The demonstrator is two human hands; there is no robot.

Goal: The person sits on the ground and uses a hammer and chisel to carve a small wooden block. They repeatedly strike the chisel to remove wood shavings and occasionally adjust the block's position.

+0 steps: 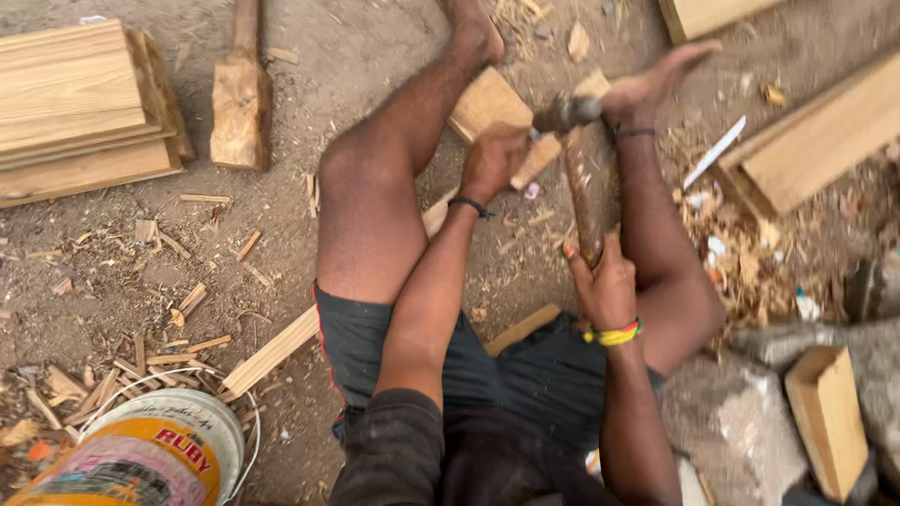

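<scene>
Mid-chop on a wood block (pixel 487 103), sitting on the dirt ground (pixel 141 253).

Left hand (pixel 494 161) pinning the block between the feet, fingers curled on its edge. Right hand (pixel 607 289) wrapped tight around a blurred adze-like tool (pixel 589 178), head right at the block. Looks like shaping; next strike probably needs left fingers clear.

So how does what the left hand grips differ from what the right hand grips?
The left hand grips a pale, flat-faced wooden block, braced on the ground between the feet. The right hand grips a dark, rounded, long tool handle, raised and blurred, with a metal head at its far end. Both hands are closed tight around their things.
</scene>
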